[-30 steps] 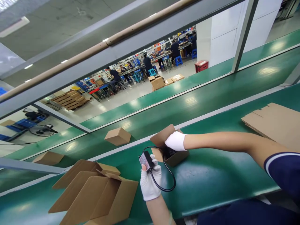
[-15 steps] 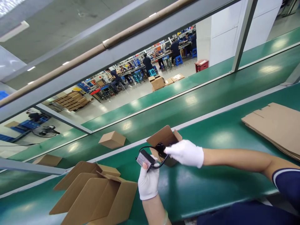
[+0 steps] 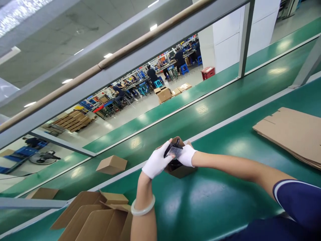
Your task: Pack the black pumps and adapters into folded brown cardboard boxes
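My left hand (image 3: 157,160), in a white glove, grips a black power adapter (image 3: 175,152) with a pale label. It holds the adapter tilted at the mouth of an open cardboard box (image 3: 183,171). My right hand (image 3: 187,155), gloved too, reaches into the opening from the right and touches the adapter's side; its fingers are hidden. Part of a black cable (image 3: 178,141) shows above the adapter, and more dark cord lies beneath it, mostly covered. The box stands on the green work surface (image 3: 213,194).
Open cartons (image 3: 100,221) stand nested at lower left. Flattened cardboard (image 3: 288,134) is stacked at right. A closed box (image 3: 112,165) and another box (image 3: 42,193) lie on the green conveyor (image 3: 160,134) beyond. A metal post (image 3: 245,40) rises behind; people sit at far benches.
My left hand has carried the adapter up and right, from beside the box to its opening. My right hand has gone from the cable above the box into its mouth. The view has shifted slightly.
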Available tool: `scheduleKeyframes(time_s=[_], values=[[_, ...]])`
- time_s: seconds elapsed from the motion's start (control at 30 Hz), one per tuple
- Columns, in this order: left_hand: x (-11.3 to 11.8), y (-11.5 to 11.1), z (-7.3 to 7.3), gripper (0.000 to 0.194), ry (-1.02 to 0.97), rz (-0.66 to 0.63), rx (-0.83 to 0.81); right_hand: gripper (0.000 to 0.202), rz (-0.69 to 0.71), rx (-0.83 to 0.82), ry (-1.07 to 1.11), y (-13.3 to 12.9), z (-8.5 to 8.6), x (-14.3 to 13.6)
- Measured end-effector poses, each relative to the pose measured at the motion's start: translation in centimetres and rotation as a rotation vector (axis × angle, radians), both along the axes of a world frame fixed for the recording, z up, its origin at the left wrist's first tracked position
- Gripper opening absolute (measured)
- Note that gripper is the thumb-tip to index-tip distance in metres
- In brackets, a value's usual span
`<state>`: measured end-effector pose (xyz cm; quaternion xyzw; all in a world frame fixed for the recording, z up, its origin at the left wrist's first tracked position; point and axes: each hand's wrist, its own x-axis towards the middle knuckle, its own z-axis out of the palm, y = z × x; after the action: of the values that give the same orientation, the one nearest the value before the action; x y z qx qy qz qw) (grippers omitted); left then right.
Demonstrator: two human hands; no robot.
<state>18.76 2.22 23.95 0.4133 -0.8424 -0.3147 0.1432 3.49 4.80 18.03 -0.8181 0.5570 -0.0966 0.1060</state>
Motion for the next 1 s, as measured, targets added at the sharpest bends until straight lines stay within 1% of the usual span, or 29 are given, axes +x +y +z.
scheduleKeyframes(time_s=[0.07, 0.13, 0.2, 0.23, 0.27, 0.3, 0.33, 0.37, 0.4, 0.43, 0.47, 0.5, 0.53, 0.6, 0.7, 0.77, 0.87, 0.93, 1.0], values=[[-0.7, -2.1, 0.2, 0.064, -0.085, -0.157, 0.078, 0.022, 0.016, -0.009, 0.025, 1.1, -0.4, -0.8], [-1.0, -3.6, -0.1, 0.060, -0.162, -0.252, 0.150, 0.020, 0.115, -0.059, 0.051, 2.4, -1.1, -2.2], [-1.2, -4.6, -0.8, 0.056, -0.201, -0.307, 0.185, 0.022, 0.211, -0.168, -0.022, 3.4, -2.2, -3.9], [-1.3, -4.9, -1.2, 0.056, -0.218, -0.342, 0.202, 0.025, 0.199, -0.241, -0.114, 3.8, -2.9, -4.9], [-1.4, -5.1, -1.6, 0.056, -0.233, -0.377, 0.218, 0.030, 0.120, -0.313, -0.239, 3.9, -3.6, -5.8], [-1.6, -5.2, -2.1, 0.057, -0.248, -0.407, 0.231, 0.035, -0.020, -0.361, -0.385, 3.8, -4.3, -6.5], [-1.7, -5.2, -2.5, 0.058, -0.265, -0.429, 0.237, 0.038, -0.180, -0.369, -0.526, 3.5, -5.0, -7.2], [-1.8, -5.2, -2.8, 0.059, -0.284, -0.439, 0.236, 0.039, -0.316, -0.323, -0.659, 3.1, -5.7, -7.6], [-1.9, -5.2, -3.1, 0.061, -0.308, -0.439, 0.228, 0.040, -0.405, -0.225, -0.792, 2.5, -6.3, -7.7], [-2.0, -5.1, -3.4, 0.061, -0.336, -0.429, 0.212, 0.042, -0.438, -0.092, -0.916, 1.9, -6.8, -7.6], [-2.0, -4.8, -3.6, 0.061, -0.368, -0.409, 0.188, 0.045, -0.426, 0.043, -1.023, 1.3, -7.2, -7.3], [-2.0, -4.5, -3.8, 0.059, -0.403, -0.378, 0.155, 0.048, -0.387, 0.152, -1.111, 0.7, -7.6, -6.8], [-2.0, -4.0, -3.9, 0.056, -0.442, -0.334, 0.114, 0.049, -0.344, 0.222, -1.178, 0.2, -8.0, -6.2], [-2.0, -2.7, -4.3, 0.054, -0.529, -0.201, 0.001, 0.051, -0.294, 0.264, -1.249, -0.6, -8.5, -4.8], [-2.0, -0.4, -5.1, 0.054, -0.634, 0.025, -0.207, 0.058, -0.270, 0.268, -1.284, -1.2, -9.0, -3.2], [-1.7, 0.6, -5.8, 0.053, -0.645, 0.109, -0.315, 0.062, -0.260, 0.275, -1.292, -1.6, -9.0, -2.7], [-0.6, 0.7, -7.1, 0.049, -0.585, 0.098, -0.359, 0.066, -0.225, 0.300, -1.303, -2.0, -8.7, -2.3], [0.4, 0.0, -7.7, 0.045, -0.534, 0.066, -0.342, 0.064, -0.187, 0.323, -1.312, -2.1, -8.4, -2.0], [1.4, -0.9, -8.0, 0.044, -0.496, 0.041, -0.318, 0.059, -0.168, 0.345, -1.314, -2.1, -8.2, -1.6]])
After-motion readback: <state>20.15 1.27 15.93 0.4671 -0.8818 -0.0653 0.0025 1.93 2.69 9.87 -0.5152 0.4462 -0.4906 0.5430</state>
